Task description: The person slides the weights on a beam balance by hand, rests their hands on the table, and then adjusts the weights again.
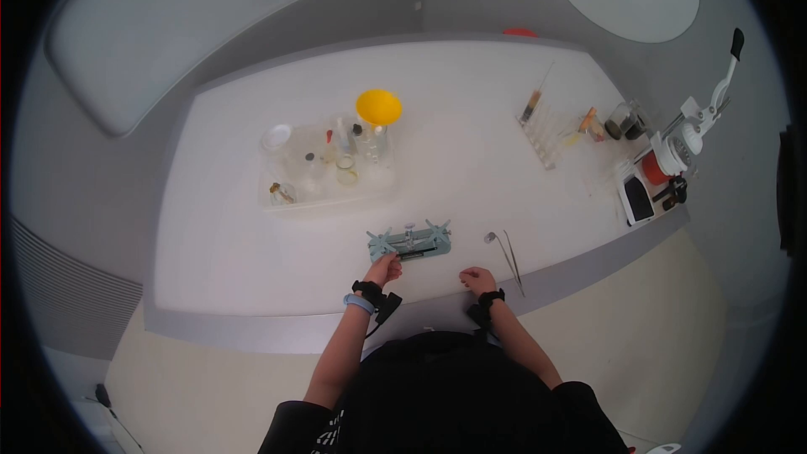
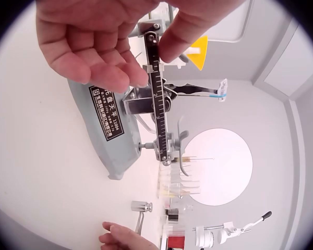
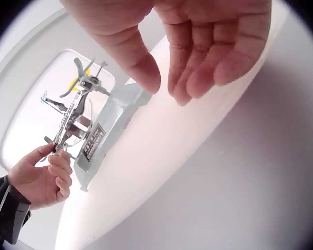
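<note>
A teal tray balance without pans on its supports stands near the table's front edge. My left hand is at the left end of its black ruled beam. In the left wrist view, thumb and forefinger pinch at the small metal slider on that beam. My right hand hovers at the table edge to the right of the balance, fingers loosely curled and holding nothing. A metal cylinder weight and metal tweezers lie just beyond it.
A clear plastic bin holds several bottles and jars, with a yellow funnel at its back. At right are a test tube rack, a syringe-like item, glass beakers, a dark-screened device and a white lever press.
</note>
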### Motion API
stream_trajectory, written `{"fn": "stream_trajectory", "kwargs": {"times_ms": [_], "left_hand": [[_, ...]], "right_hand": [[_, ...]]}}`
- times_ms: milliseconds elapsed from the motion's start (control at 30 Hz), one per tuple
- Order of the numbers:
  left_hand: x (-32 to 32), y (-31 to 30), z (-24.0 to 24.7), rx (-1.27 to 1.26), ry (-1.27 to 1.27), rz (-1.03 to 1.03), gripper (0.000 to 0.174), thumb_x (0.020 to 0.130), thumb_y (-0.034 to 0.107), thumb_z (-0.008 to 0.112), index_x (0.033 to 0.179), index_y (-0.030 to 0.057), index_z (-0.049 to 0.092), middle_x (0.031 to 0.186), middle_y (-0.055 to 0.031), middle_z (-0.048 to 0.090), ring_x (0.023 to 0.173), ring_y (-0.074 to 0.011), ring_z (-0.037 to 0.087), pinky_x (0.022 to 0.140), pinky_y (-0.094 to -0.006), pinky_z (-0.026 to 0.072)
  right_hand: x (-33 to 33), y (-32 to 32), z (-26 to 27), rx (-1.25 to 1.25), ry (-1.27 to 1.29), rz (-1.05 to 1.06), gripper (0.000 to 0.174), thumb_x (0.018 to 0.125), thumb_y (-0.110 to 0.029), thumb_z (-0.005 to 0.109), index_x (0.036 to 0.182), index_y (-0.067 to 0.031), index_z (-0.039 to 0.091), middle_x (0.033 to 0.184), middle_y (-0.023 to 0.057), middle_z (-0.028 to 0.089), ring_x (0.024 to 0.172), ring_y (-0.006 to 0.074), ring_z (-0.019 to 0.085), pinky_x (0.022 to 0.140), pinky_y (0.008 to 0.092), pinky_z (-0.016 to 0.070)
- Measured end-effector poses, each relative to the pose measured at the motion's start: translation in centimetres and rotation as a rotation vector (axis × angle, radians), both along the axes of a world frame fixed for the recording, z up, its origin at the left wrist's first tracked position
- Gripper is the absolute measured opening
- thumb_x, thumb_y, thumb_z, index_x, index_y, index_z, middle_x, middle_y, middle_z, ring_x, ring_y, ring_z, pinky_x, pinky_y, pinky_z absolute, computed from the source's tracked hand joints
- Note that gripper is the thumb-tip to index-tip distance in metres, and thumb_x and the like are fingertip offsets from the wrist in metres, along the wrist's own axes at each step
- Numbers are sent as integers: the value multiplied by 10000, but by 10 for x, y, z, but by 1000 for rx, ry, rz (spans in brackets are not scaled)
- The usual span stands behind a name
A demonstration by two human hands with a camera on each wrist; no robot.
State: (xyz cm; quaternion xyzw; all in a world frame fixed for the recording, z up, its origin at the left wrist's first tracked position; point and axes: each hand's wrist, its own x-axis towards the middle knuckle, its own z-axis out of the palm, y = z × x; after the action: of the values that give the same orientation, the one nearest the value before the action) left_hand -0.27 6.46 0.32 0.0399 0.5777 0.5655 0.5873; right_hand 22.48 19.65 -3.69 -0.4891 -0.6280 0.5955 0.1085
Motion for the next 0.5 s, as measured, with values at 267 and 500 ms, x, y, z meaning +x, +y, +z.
{"fn": "stream_trajectory", "kwargs": {"times_ms": [267, 500], "left_hand": [[0, 0, -2, 14, -19, 8, 223, 752, 295, 473, 758, 73, 469, 598, -29, 506, 555, -140, 498, 529, -228, 397], [-2, 1, -7, 48, -4, -32, 275, 740, 335, 475, 796, 65, 475, 617, -25, 506, 568, -126, 508, 523, -212, 406]], "right_hand": [[-46, 0, 33, 105, 76, -76, 256, 682, -249, 556, 765, -7, 579, 624, 55, 562, 577, 121, 520, 560, 236, 403], [-72, 1, 48, 146, 121, -25, 273, 721, -270, 539, 694, 1, 570, 598, 22, 536, 554, 78, 480, 504, 194, 375]]}}
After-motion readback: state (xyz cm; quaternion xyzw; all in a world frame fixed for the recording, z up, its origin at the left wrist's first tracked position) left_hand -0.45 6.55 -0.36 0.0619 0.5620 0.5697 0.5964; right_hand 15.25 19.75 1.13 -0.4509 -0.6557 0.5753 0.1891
